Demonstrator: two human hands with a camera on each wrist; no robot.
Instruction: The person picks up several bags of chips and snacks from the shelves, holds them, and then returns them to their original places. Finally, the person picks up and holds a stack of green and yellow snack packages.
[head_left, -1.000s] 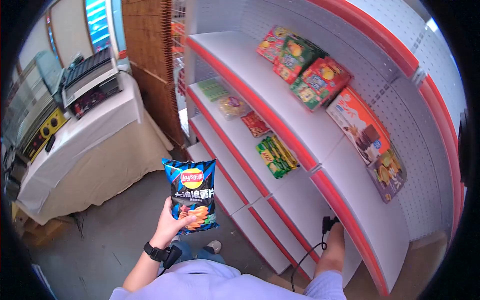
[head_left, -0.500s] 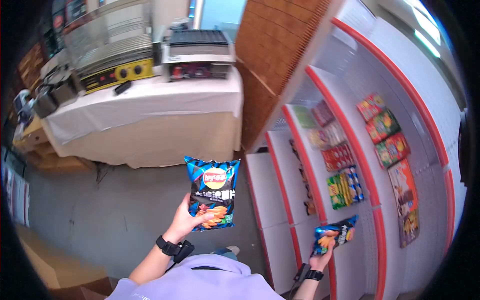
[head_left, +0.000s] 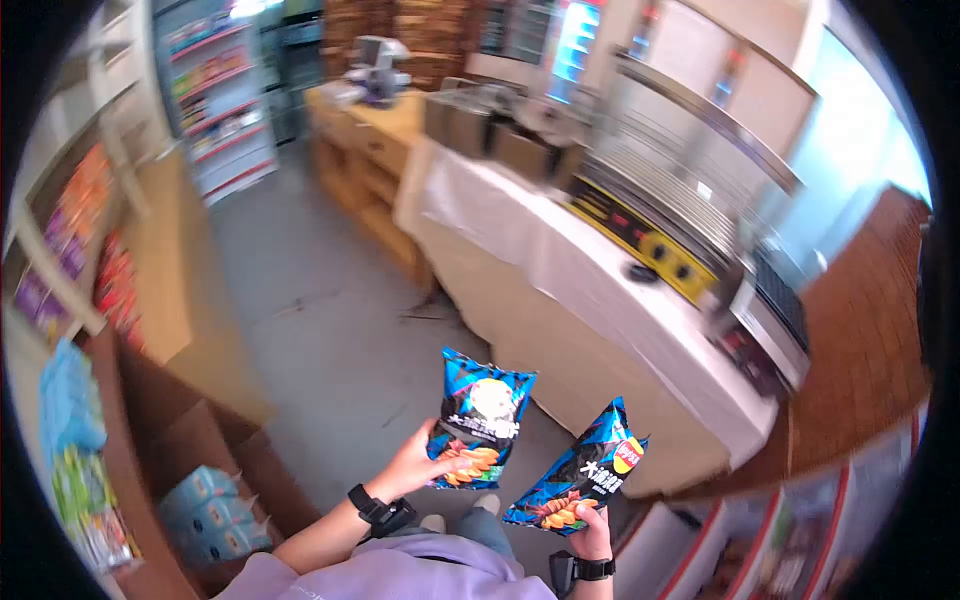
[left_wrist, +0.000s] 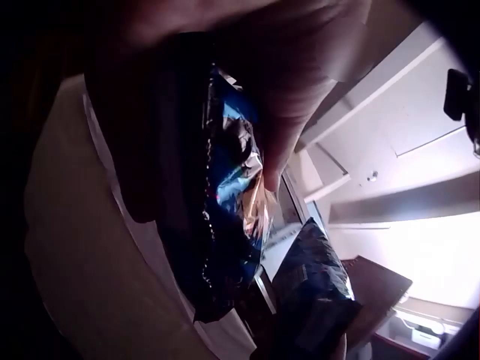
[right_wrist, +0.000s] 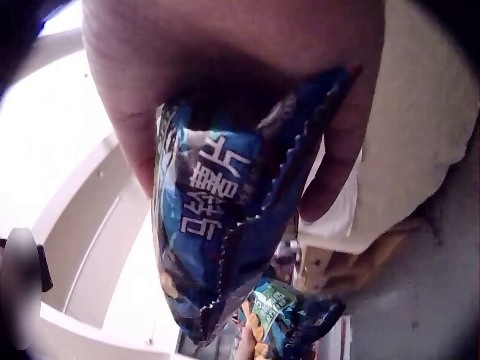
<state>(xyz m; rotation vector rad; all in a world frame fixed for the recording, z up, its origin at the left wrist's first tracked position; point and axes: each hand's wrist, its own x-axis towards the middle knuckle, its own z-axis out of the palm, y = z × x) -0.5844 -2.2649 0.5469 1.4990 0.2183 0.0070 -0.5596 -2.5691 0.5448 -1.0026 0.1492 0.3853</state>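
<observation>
My left hand (head_left: pixel 412 468) grips a blue and black bag of potato chips (head_left: pixel 484 415) by its lower left side, thumb across the front. A second, matching chip bag (head_left: pixel 585 470) is in my right hand (head_left: pixel 592 535), held near its bottom and tilted to the right. Both bags are upright in front of my body, side by side with a gap between them. In the left wrist view the held bag (left_wrist: pixel 236 180) looks dark between thumb and fingers. The right wrist view shows the other bag's crimped bottom edge (right_wrist: pixel 225 247) close up.
Ahead stands a cloth-covered table (head_left: pixel 600 290) with a yellow-fronted grill machine (head_left: pixel 640 240). Red-edged shelves (head_left: pixel 740 540) are at the lower right. On the left, a brown shelf unit (head_left: pixel 135 450) holds blue packs (head_left: pixel 215 515). Grey floor (head_left: pixel 330 290) runs between them.
My view has swung left, away from the red-edged shelves. The right hand has come out from the shelf with a second chip bag and now holds it beside the left one.
</observation>
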